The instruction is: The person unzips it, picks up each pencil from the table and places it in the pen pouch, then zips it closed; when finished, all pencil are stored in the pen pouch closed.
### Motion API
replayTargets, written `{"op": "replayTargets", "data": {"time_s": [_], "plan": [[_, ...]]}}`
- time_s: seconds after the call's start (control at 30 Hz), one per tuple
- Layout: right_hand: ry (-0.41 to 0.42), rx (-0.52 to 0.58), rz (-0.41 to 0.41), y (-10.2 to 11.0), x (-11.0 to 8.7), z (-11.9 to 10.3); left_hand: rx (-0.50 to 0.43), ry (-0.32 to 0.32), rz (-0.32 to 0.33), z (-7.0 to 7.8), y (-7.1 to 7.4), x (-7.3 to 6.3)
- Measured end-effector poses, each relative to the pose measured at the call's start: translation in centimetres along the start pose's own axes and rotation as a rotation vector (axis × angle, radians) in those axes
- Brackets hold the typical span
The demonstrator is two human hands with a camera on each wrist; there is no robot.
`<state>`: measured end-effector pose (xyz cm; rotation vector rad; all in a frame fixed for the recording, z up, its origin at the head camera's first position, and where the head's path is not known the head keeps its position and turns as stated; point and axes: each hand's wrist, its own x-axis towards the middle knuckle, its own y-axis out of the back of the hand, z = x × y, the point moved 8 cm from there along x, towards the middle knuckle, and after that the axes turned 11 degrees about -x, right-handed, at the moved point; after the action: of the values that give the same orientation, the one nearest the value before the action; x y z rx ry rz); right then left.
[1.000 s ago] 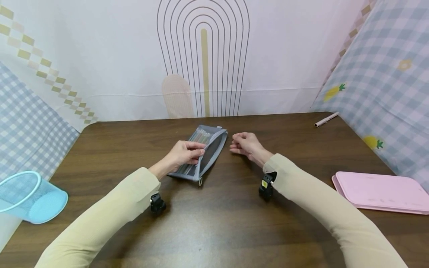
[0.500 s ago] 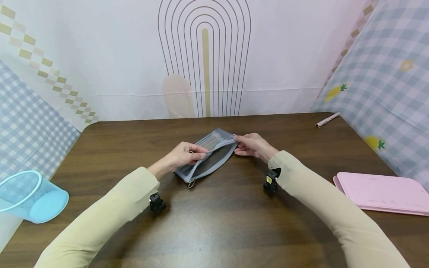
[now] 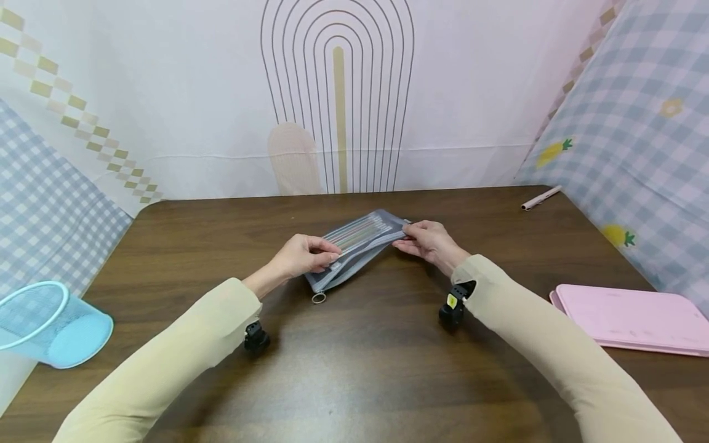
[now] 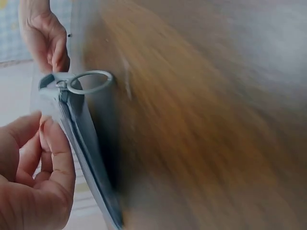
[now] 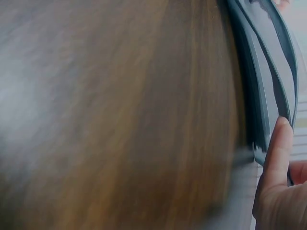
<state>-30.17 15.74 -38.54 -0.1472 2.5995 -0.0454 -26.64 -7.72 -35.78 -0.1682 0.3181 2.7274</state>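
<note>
A grey-blue see-through zip pencil case (image 3: 394, 223) with several slim coloured sticks (image 3: 357, 235) inside lies slanted between my hands. My left hand (image 3: 301, 253) pinches the upper side of its mouth between thumb and fingertips. At the far right end, my right hand (image 3: 434, 243) grips the corner, thumb on top. A metal ring pull (image 3: 318, 298) hangs at the near left corner; in the left wrist view this ring (image 4: 96, 89) stands out beside the left fingers (image 4: 60, 158). The right wrist view shows the mouth parted, with the right index finger (image 5: 278, 153) along its edge.
A light blue mesh pen holder (image 3: 83, 338) lies on its side at the left edge of the brown table (image 3: 354, 369). A pale pen (image 3: 541, 198) is at the back right corner. Pink flat panels (image 3: 637, 314) are stacked at the right.
My right hand has come to the pencil case's right corner and taken hold of it. The case has turned and shifted right, and its gaping mouth has narrowed. My left hand has kept its pinch.
</note>
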Motion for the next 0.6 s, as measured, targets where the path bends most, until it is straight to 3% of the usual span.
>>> {"op": "replayTargets", "data": {"time_s": [0.1, 0.2, 0.33, 0.6], "plan": [[0.007, 0.043, 0.027, 1.0, -0.4, 0.0, -0.017, 0.049, 0.073, -0.8, 1.3, -0.5], [0.019, 0.057, 0.051, 1.9, -0.7, 0.0, -0.04, 0.114, 0.092, -1.6, 2.0, -1.0], [0.009, 0.057, 0.068, 2.6, -1.0, 0.2, -0.083, 0.19, 0.057, -2.6, 1.8, -1.1], [0.013, -0.02, 0.03, 3.0, -1.5, 0.7, -0.224, 0.241, 0.107, -3.1, 1.8, -0.2]]}}
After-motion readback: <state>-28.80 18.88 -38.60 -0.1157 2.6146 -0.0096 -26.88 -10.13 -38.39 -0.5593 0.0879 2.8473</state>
